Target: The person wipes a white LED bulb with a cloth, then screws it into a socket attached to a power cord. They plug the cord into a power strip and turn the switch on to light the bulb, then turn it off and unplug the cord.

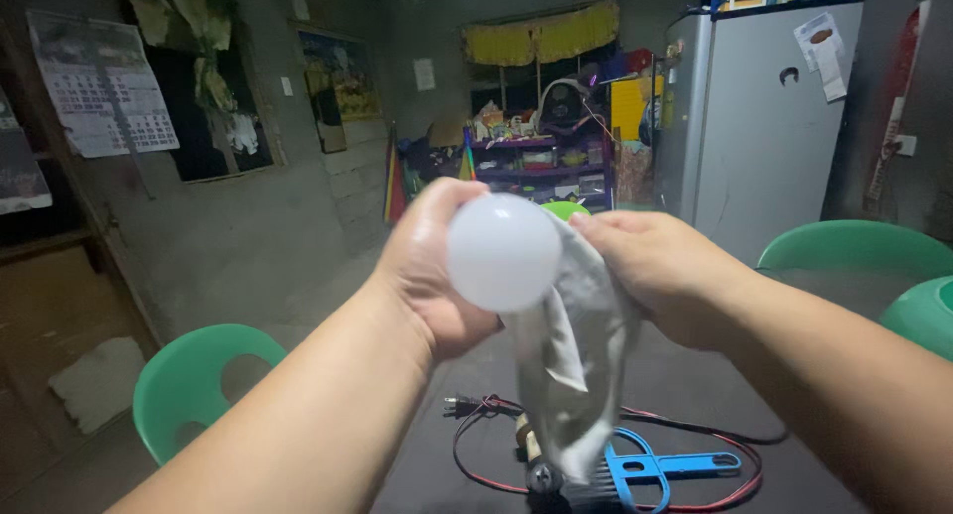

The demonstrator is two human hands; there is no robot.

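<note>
Dim concrete walls are closing in a cluttered room, with a grey refrigerator (769, 117) standing far right and green plastic chairs (194, 385) sitting around a dark table (695, 385); above that table the left hand (432, 271) is cupping a white globe light bulb (503, 252), fingers curled round its far side; the right hand (660, 266) is pinching the top of a grey cloth (576, 365), which is hanging down just beside the bulb and touching it; judging by this, wiping looks to be underway rather than finished; on the near table a blue clip-like holder (655, 467) is lying among a red and black cord (476, 415) with its plug, unconnected to the bulb.
</note>
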